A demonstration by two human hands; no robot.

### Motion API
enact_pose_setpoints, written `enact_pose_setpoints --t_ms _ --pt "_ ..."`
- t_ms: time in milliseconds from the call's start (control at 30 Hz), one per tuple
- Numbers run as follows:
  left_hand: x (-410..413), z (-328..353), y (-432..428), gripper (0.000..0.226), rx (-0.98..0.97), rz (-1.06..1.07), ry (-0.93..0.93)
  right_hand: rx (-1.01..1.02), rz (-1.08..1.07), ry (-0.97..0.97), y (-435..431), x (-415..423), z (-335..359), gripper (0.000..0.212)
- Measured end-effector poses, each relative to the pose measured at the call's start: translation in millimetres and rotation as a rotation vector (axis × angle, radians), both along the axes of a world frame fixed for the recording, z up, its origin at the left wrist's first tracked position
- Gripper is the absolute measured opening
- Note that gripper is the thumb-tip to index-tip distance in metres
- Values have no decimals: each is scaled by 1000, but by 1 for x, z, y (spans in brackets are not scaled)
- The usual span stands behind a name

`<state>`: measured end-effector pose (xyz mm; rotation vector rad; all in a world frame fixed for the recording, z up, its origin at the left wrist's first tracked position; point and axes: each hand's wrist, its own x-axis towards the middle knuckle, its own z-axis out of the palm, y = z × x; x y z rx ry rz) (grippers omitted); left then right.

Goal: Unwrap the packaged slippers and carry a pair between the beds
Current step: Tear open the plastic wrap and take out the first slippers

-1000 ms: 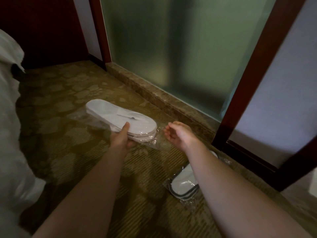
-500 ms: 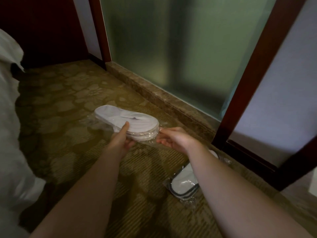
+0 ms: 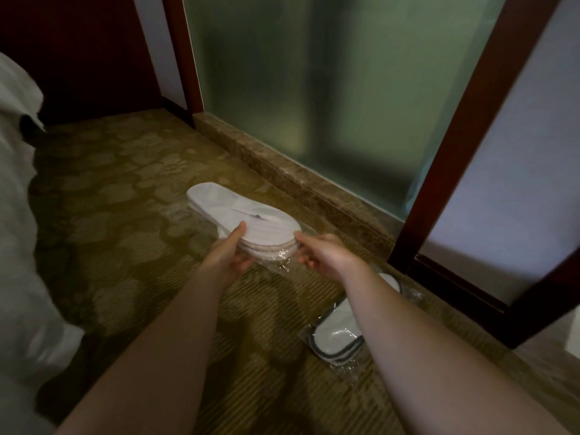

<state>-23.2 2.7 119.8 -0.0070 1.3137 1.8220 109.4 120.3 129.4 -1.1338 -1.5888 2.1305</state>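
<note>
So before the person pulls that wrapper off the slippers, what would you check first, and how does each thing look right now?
1. Left hand holds the white slippers firmly, thumb on top: ok.
2. Right hand has hold of the clear wrapper at the near end: ok, it looks pinched there.
3. Wrapper already opened: cannot tell, the plastic is too transparent to see.
4. Both slippers stacked together: ok, layered soles show at the near end.
5. Second packaged pair out of the way on the carpet: ok, it lies below the right forearm.
</note>
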Motion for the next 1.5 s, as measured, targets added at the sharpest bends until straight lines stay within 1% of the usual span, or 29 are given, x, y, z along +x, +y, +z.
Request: enact_pose_setpoints --t_ms 133,200,300,367,433,500,533,567,600,633,667,767,933,1033,1233,1367,1433,1500 --pt "-1 2 -1 50 21 40 -8 24 -17 1 0 -4 1 12" --pt "-2 1 -3 51 22 46 1 9 2 -14 0 -4 1 13" --pt "-4 0 -7 53 -10 27 11 -58 25 21 0 -1 2 24" --pt "-6 0 -9 53 2 19 -4 -74 -16 70 1 -1 1 31" --pt "-6 0 -8 51 27 37 -12 -2 -88 68 3 -5 -3 41" --pt "-5 0 -6 51 30 70 -20 147 -136 -16 2 -10 -6 54" --pt "-4 0 -5 51 27 78 -20 191 -157 -37 3 -11 -8 54" --pt "-4 0 -4 50 21 81 -19 192 -171 -38 3 -11 -8 48" --pt "-3 1 -3 50 14 78 -19 148 -166 -12 4 -10 -8 38" --pt "-2 1 -2 49 9 70 -17 74 -139 30 4 -8 -7 26" --pt "-2 1 -2 49 5 55 -16 -4 -98 68 3 -6 -4 19" --pt "1 2 -3 49 -1 3 -8 -130 -27 119 0 -1 1 19" --pt "1 0 -3 51 -10 -12 10 -154 -11 112 -1 -3 0 22" --pt "2 2 -2 50 0 9 14 -135 -12 116 -2 -4 2 9" --pt "-9 -1 -5 50 29 159 10 -53 -38 106 -8 -12 1 8" --pt "-11 -3 -6 51 0 273 -4 -3 -42 99 -10 -12 1 9" --pt "-10 -1 -3 51 -12 336 15 -4 -44 111 -11 -12 2 9" --pt "-10 -1 1 52 -46 389 40 -51 -30 134 -9 -11 3 8"
